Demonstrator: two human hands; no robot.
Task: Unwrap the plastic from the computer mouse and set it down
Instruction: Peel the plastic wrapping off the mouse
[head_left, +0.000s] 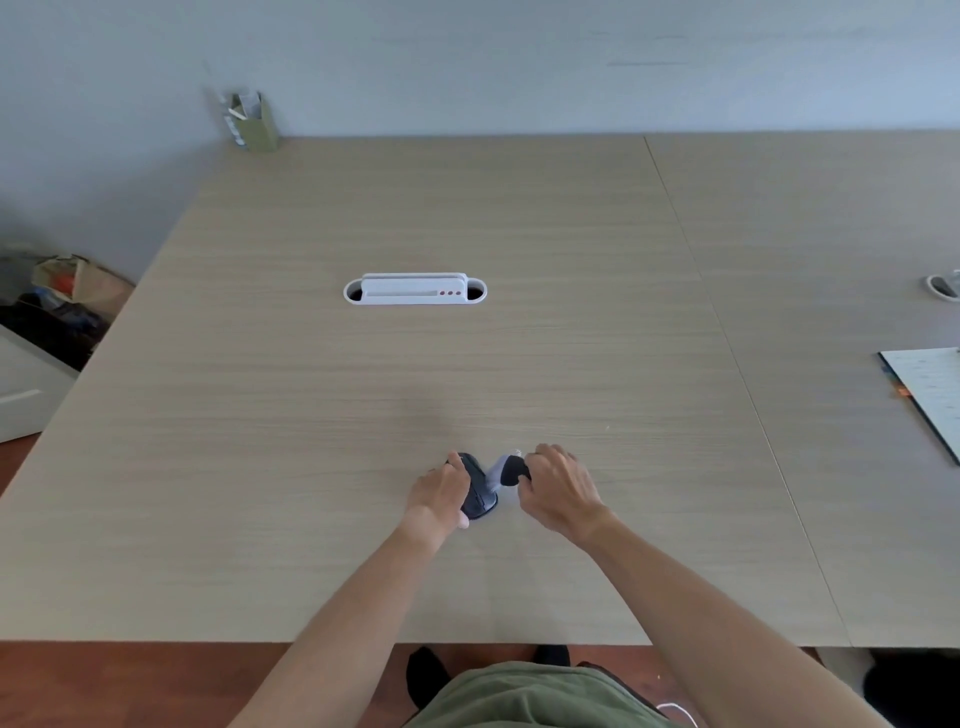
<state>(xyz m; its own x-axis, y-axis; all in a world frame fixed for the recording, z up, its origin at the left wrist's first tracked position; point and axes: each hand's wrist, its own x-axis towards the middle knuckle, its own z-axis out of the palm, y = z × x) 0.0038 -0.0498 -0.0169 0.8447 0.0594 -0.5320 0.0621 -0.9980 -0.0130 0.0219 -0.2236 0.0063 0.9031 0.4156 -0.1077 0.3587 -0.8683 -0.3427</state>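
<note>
Left hand (441, 491): your fingers clasp the dark mouse (478, 493) on the table (311, 415).
Right hand (558, 488): pinching plastic (501, 475) stretched off the mouse.
Risk: pull hard and the mouse may slip free.

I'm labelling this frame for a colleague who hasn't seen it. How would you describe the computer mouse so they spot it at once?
Start at the wooden table and go to its near edge, where two bare hands meet. The computer mouse is the dark rounded shape under the left hand, unlike the pale plastic stretched toward the right hand.
</note>
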